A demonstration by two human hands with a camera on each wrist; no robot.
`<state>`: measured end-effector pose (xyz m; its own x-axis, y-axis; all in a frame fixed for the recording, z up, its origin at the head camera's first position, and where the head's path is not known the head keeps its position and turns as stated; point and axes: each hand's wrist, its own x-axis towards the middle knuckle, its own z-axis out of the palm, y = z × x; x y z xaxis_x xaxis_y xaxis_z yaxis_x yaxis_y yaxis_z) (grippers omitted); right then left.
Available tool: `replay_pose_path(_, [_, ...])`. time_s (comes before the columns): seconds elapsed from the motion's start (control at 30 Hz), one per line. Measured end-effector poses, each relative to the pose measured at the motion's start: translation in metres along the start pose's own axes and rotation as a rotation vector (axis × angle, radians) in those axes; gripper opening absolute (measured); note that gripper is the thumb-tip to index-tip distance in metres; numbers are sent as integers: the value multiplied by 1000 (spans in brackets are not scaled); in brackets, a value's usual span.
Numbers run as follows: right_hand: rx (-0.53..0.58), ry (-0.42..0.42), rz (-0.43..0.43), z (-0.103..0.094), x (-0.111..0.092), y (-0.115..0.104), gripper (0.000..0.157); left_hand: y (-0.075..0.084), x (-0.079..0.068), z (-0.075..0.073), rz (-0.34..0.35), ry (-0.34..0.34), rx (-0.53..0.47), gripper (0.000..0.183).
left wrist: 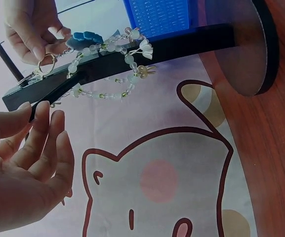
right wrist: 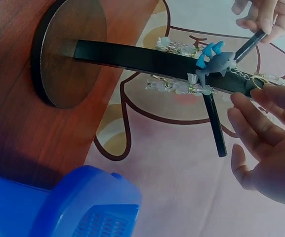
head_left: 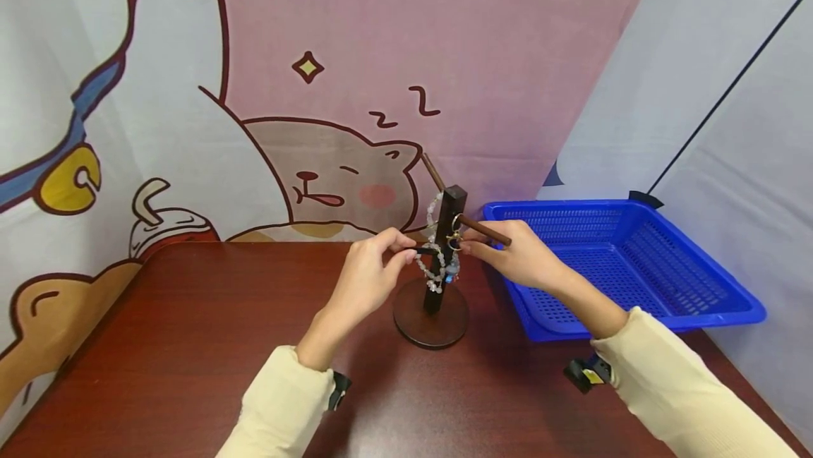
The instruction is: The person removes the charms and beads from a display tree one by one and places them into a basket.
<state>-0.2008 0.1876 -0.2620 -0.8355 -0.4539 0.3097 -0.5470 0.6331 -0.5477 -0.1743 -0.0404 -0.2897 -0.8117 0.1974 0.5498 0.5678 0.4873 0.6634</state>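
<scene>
A dark wooden display stand (head_left: 432,331) with a round base, upright post and side pegs stands on the table. My left hand (head_left: 371,267) pinches the end of one short peg (left wrist: 58,91) between thumb and index finger. A beaded bracelet (left wrist: 86,51) with pale stones and small charms hangs on that peg. Another pale beaded bracelet (head_left: 431,209) hangs higher, toward the back. At the post's other side, my right hand (head_left: 514,253) pinches a keychain by its gold ring (right wrist: 259,80); its grey-blue dolphin charm (right wrist: 219,63) and blue piece hang against the post.
A blue plastic basket (head_left: 641,327) sits right of the stand, close to my right forearm. One brown peg (head_left: 485,230) juts out in front of my right hand. Behind the reddish-brown table (head_left: 254,345) hangs a cartoon-printed cloth (head_left: 495,56).
</scene>
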Motion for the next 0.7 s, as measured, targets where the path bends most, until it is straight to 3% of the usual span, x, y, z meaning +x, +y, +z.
replay_pose_path(0.47, [-77, 13, 24, -7, -7, -1, 11, -2, 0, 1, 28, 12, 2, 4])
replay_pose_path(0.7, [-97, 16, -11, -14, -15, -1, 10, -2, -1, 1, 20, 8, 3, 4])
